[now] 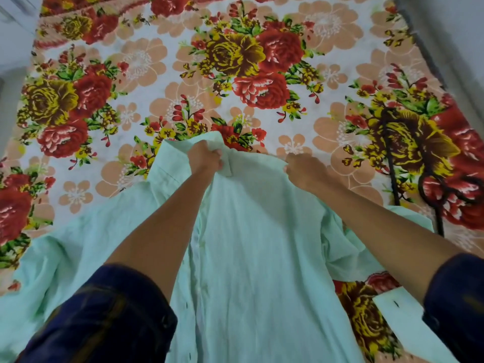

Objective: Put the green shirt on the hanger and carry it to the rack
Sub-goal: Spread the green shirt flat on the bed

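- Head view: the green shirt (256, 231) lies spread over the lower middle of the frame, its collar end toward the centre, its sleeves trailing to the lower left and lower right.
- The left hand (204, 158), just left of centre, is curled into a fist that grips the shirt fabric at the collar.
- The right hand (305, 174), right of centre, has its fingers curled and pinches the top edge of the shirt at the shoulder.
- Both forearms reach up from the bottom corners; dark blue rolled sleeves (110, 315) cover the upper arms.
- The shirt rests on a floral bedsheet (235, 74), red and yellow roses on white, filling the upper frame.
- A dark, thin hanger (392, 163) lies on the sheet at the right, well apart from the right hand.
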